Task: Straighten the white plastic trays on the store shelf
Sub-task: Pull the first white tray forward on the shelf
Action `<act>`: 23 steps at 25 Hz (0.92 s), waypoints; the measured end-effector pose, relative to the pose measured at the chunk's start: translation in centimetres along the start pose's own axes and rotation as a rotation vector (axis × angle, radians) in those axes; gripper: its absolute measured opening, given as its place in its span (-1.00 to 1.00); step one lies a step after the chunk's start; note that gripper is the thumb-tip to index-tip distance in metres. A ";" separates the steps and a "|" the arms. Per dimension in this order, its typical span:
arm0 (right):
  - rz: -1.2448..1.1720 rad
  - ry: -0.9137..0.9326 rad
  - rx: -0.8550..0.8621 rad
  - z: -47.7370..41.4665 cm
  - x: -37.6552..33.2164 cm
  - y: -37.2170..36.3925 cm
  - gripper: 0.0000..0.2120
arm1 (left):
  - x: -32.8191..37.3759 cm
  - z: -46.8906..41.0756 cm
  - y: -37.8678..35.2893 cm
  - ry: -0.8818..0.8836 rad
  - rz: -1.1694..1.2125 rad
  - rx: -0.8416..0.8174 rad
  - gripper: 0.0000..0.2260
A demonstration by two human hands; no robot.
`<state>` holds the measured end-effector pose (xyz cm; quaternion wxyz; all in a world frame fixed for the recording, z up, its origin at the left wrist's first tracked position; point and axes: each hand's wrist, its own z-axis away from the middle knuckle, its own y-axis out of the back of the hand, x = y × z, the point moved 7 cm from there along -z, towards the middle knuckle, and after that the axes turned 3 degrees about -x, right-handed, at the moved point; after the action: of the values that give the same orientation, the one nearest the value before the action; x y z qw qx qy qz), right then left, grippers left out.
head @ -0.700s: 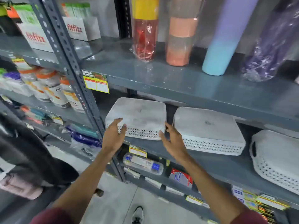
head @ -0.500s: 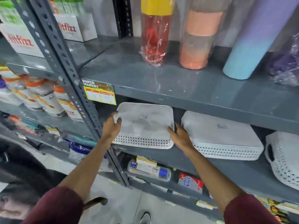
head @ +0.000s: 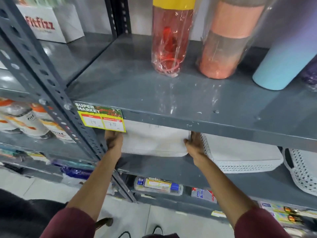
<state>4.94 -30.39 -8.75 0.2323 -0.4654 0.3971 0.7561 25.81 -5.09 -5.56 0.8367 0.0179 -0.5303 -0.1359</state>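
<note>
Left tray now deeper under the shelf, left hand and right hand — grip still clamped on its sides

The grey metal shelf is gleaming glossy, reflecting light. The white plastic tray is looking matt and smooth; its neighbour tray is showing perforated plastic walls. Clear crinkled film is wrapping the red bottle.

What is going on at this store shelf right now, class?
A person is holding a white tray by its two sides, left hand on one edge and right hand on the other. The tray lies upside down on the grey shelf, tucked under the shelf above. Two more white trays, one right beside it and another further along, lie untouched.
</note>
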 end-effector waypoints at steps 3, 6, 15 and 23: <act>-0.111 -0.060 0.058 0.2 0.6 1.0 -0.68 | 0.7 -0.4 1.0 -0.127 0.240 0.133 -0.91; -0.577 -0.214 0.014 0.6 1.3 1.9 -0.78 | -0.5 -1.7 1.6 -0.068 0.261 0.129 -0.76; -0.522 -0.454 -0.176 0.6 4.2 0.4 -0.63 | -3.7 -0.4 1.3 0.084 0.046 0.107 -0.56; -0.124 -0.281 -0.183 2.4 2.4 1.6 -0.44 | -2.2 1.2 0.7 -0.251 -0.151 0.204 -0.68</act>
<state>1.43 -29.43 -9.70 0.2882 -0.3980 0.2607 0.8310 23.98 -3.69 -6.81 0.7451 0.1254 -0.6389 -0.1448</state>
